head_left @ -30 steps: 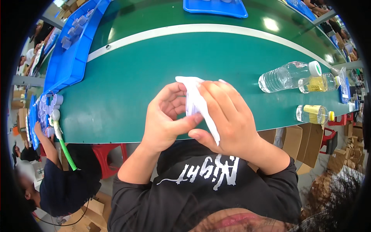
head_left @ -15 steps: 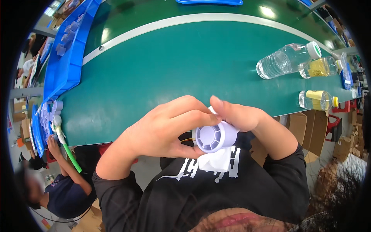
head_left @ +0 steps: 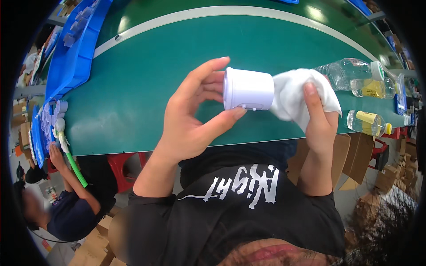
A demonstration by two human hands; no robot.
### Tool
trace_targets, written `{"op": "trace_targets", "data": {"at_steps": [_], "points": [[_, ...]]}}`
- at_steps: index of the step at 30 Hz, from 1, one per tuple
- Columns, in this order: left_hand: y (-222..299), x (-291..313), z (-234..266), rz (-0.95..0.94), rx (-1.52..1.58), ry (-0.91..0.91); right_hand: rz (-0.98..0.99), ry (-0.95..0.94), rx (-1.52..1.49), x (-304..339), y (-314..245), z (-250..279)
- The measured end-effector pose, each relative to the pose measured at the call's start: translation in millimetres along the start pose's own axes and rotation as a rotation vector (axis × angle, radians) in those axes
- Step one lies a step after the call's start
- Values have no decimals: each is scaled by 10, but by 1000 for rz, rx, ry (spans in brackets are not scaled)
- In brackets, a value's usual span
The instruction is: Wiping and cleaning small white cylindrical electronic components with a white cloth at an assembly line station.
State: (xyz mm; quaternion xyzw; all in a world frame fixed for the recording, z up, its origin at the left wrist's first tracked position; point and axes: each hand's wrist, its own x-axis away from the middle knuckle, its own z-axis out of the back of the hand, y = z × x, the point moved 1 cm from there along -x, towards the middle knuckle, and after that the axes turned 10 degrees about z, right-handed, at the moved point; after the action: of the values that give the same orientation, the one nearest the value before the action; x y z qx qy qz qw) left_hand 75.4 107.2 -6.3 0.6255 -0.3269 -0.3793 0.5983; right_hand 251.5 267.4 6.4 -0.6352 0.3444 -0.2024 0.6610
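While the left hand (head_left: 191, 115) curves widely around one end of a smooth, pale lavender-white plastic cylinder (head_left: 249, 88), its thumb resting against the lower side, the right hand (head_left: 320, 119) grips a soft, crumpled white cloth (head_left: 290, 95) with its thumb on top. The cylinder lies on its side between the two hands, above the smooth green tabletop (head_left: 155, 97), and its right end meets the cloth; whether fabric enters that end cannot be told. Most right-hand fingers are hidden beneath the cloth, the left palm conceals the cylinder's left end, and the cloth also covers the base of a large clear plastic bottle with a white cap (head_left: 353, 73). At upper left, a long blue plastic tray (head_left: 69, 73) is cut off by the frame. Two smaller clear bottles with yellow labels, one farther (head_left: 373, 88) and one nearer (head_left: 367, 119), stand out at right, any print too small to read. Bold white lettering (head_left: 262, 190) crosses the black shirt (head_left: 239, 221), appearing inverted.
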Motion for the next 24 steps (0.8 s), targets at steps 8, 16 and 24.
{"op": "trace_targets", "data": {"at_steps": [8,16,24], "points": [[15,-17,-142,10,118,-7,199,-160,-291,73,-21,-329],[98,54,-114,4,90,27,373,-202,159,137,24,-436],[232,5,-37,-382,-483,-51,-6,-12,-213,278,16,-441]]}}
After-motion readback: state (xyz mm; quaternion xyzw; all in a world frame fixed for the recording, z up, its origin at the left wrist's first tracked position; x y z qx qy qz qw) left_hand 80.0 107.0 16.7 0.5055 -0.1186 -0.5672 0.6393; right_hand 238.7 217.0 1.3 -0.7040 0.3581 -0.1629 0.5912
